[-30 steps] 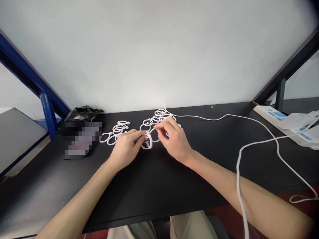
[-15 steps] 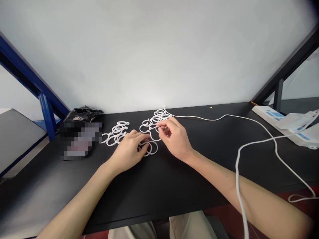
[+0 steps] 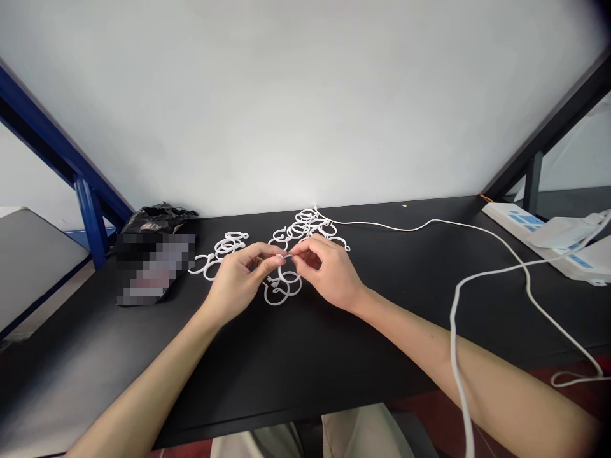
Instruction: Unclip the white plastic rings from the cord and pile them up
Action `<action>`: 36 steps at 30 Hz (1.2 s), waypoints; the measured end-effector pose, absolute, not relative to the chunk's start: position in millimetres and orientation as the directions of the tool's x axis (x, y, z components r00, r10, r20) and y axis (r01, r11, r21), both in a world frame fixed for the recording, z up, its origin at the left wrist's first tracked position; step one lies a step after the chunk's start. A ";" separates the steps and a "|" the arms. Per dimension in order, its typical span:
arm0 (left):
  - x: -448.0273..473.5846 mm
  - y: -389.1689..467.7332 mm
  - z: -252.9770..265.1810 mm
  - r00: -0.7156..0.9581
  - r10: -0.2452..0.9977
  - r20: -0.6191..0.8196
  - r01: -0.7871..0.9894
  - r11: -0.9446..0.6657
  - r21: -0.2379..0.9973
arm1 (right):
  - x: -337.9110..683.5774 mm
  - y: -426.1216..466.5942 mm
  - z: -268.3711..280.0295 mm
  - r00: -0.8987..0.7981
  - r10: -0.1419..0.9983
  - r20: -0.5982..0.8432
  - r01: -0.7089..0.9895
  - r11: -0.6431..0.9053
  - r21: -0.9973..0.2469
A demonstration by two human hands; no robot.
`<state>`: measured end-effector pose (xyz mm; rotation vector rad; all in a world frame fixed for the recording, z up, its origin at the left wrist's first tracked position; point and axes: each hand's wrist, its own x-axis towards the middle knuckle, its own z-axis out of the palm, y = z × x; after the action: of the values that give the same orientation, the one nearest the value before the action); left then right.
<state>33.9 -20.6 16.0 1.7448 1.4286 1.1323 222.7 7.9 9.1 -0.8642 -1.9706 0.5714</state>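
Between the fingertips of both hands is a thin white ring [image 3: 281,273], its lower loop hanging over the table. My left hand [image 3: 241,277] pinches its upper left part, and my right hand [image 3: 329,270] pinches it just to the right. Below the hands, a few loose white rings [image 3: 277,302] with small knobbed ends lie on the black surface. Behind them is a heap of similar rings [image 3: 308,222], partly hidden by my right hand. A smaller group of rings [image 3: 226,247] lies to the left, partly behind my left hand.
A black plastic bag [image 3: 157,219] with a blurred patch lies at the left of the black table [image 3: 286,375]. A white cord [image 3: 458,331] crosses my right forearm. A white and blue package [image 3: 525,222] lies at the right. A pale wall [image 3: 310,108] stands behind.
My left hand has lifted off the loose rings and come up to my right hand. The right hand's ring has moved left, and both hands now pinch it.
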 end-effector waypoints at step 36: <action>12.8 -17.1 19.6 0.322 0.886 0.334 0.804 -0.443 0.397 | 221.0 5.3 15.9 -0.390 0.790 0.473 0.275 0.591 -0.759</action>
<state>12.8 -17.1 19.6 2.4216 1.5617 0.7711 221.0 5.3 15.9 -0.8513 -1.9405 0.7385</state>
